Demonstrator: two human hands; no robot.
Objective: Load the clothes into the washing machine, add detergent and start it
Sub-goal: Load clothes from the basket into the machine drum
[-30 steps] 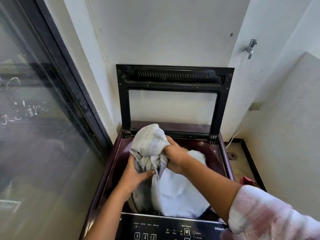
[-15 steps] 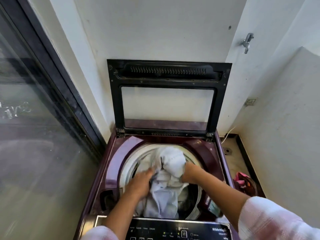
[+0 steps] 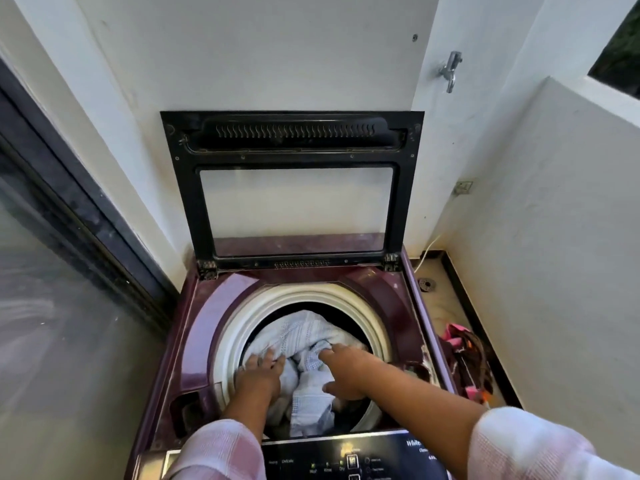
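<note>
Whereas I clutched the clothes (image 3: 301, 336) higher before, my left hand (image 3: 259, 374) and right hand (image 3: 346, 372) now press them flat-fingered into the drum (image 3: 311, 295) of the maroon washing machine (image 3: 207, 327), white walls (image 3: 259, 64) around.

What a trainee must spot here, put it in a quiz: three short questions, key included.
1. True or false: the lid of the washing machine is shut.
2. Where do the clothes lie? A on the floor; B in the drum; C on the lid.
3. How many hands touch the clothes?
Key: 1 false, it stands open. 2 B. 3 two: the left hand and the right hand both press on them.
</note>
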